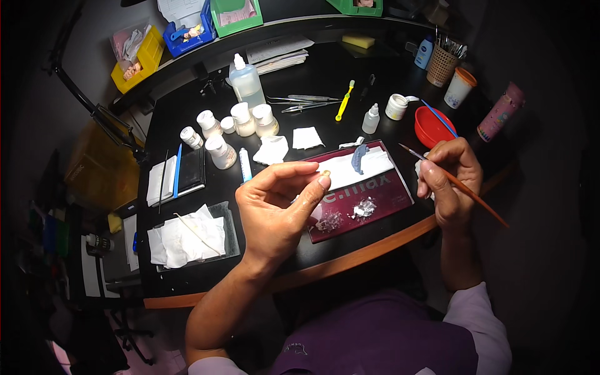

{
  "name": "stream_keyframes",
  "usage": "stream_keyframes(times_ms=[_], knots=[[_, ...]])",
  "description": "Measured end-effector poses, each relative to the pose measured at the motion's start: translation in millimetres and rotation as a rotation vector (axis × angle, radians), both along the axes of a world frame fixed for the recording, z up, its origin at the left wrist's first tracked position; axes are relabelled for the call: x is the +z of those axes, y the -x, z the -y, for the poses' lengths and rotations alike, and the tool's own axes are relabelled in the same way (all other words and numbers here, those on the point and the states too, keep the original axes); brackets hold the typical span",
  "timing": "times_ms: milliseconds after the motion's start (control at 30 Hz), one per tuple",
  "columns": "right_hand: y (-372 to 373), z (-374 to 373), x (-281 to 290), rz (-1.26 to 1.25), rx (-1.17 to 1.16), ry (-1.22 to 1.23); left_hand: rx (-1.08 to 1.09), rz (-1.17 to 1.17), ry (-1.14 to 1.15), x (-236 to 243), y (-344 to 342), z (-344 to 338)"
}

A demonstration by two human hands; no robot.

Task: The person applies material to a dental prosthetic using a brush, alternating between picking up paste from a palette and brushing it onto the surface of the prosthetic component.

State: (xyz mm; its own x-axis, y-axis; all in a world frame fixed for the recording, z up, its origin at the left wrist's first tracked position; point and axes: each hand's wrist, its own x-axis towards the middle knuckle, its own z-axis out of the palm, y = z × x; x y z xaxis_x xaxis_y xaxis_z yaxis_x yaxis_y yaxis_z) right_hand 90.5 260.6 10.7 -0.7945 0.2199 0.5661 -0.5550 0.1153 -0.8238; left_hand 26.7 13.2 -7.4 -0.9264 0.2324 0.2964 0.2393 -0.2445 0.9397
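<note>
My left hand [275, 206] pinches a small yellowish piece [325, 174] between thumb and fingertips above a maroon board [387, 200]. My right hand [450, 175] holds a thin brush [472, 195] with an orange handle, its tip pointing left toward that piece. On the board lie a folded white tissue [344, 175] with a blue-grey object [359, 159] on it, and a small mound of white powder [363, 209]. A red bowl [431, 125] with a blue stick resting across it stands behind my right hand.
Jars [220, 153] and bottles [248, 84] stand at back left. Tweezers [303, 103], a yellow toothbrush [345, 100], a brush cup [444, 65] and a pink bottle [500, 111] are farther back. Tissues [187, 240] lie on a tray at left. A black lamp arm [78, 84] reaches along the left.
</note>
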Motion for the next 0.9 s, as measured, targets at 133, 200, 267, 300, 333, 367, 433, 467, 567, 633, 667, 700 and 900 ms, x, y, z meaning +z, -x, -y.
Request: stream_keyframes(times_ms=[133, 200, 267, 300, 333, 367, 433, 467, 567, 633, 667, 700, 900], knots=[[-5.6, -21.6, 5.1, -0.003, -0.090, -0.061, -0.017, -0.046, 0.012, -1.6, 1.0, -1.9], [-7.3, -28.0, 3.2, 0.019, -0.125, -0.060, -0.031, 0.001, 0.002, -1.4, 0.8, 0.3], [-8.7, -31.5, 1.4, 0.030, -0.133, -0.068, -0.031, -0.010, 0.008, -2.4, 1.3, 2.6], [-8.9, -32.8, 0.3, 0.041, -0.143, -0.073, -0.034, -0.021, 0.016, -2.5, 1.4, 3.5], [-8.4, -34.3, -0.8, 0.040, -0.141, -0.072, -0.032, -0.021, 0.018, -1.7, 1.1, 4.0], [-8.6, -37.9, -0.8, 0.031, -0.153, -0.078, -0.029, -0.016, 0.003, -0.9, 0.8, 1.4], [-7.0, -45.4, -0.3, 0.042, -0.150, -0.091, -0.020, -0.026, -0.007, 0.1, 0.1, -1.4], [-7.8, -54.0, 2.7, 0.065, -0.154, -0.111, -0.030, -0.038, -0.016, -1.6, 0.9, -4.5], [15.2, -81.6, 7.1, 0.017, -0.249, -0.349, -0.013, -0.039, -0.065, -6.9, 3.1, -3.6], [32.3, -106.2, 17.5, -0.012, -0.322, -0.583, -0.017, -0.058, -0.080, -6.8, 4.7, -0.6], [39.3, -118.4, 22.0, -0.045, -0.359, -0.720, -0.015, -0.055, -0.095, -7.7, 5.8, -2.2], [41.2, -119.7, 34.6, -0.010, -0.427, -0.864, -0.022, -0.050, -0.129, -6.4, 5.9, -3.1], [81.9, -150.6, 31.5, -0.237, -0.252, -1.422, 0.026, -0.103, -0.109, -6.2, 13.1, 2.5]])
